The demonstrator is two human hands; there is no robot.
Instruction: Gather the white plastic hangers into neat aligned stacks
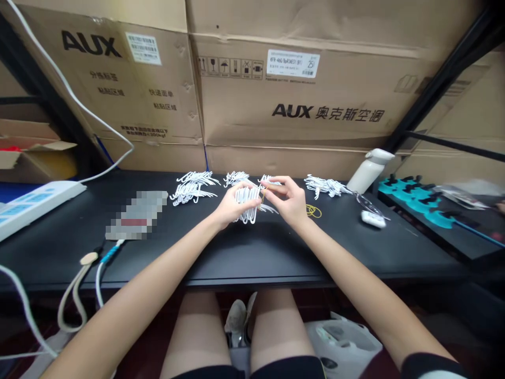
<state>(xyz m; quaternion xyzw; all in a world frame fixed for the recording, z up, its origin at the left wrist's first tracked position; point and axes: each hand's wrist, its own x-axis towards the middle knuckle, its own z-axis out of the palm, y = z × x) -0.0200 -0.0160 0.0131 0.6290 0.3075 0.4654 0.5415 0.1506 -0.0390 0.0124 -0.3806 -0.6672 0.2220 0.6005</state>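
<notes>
Clamps a bundle of small white plastic hooks (248,204) in the left hand (230,209), closed tight around the bundle's left side, just above the middle of the black table (252,258). Pinches at the bundle's upper right corner with the right hand (291,202), thumb and forefinger pressed together on what looks like a yellow rubber band (263,188); cannot tell whether it is looped round the hooks.

Nearest, under the table edge: bare knees (276,326), with a grey shoe (236,316) between them and a white appliance (343,337) on the floor to the right. At the near left, draped over the table edge: a beige strap (74,295) and a white cable with a blue plug (110,251).

Farther in on the left: a white power strip (35,202), then a pixelated object (136,215) nearer the hands. Just right of the right hand, flat on the table: loose yellow rubber bands (314,211). Well right of those: a small white device (373,219). On a separate black surface at the far right: a teal tray (434,218) holding black pieces.

Behind the hands, toward the far edge: three heaps of the same white hooks, a left heap (193,188), a middle heap (235,177) and a right heap (325,185). Beside the right heap: a white bottle (369,171), tilted against the cardboard.

Farthest back, along the whole far side: big cardboard boxes (292,95) printed AUX.
</notes>
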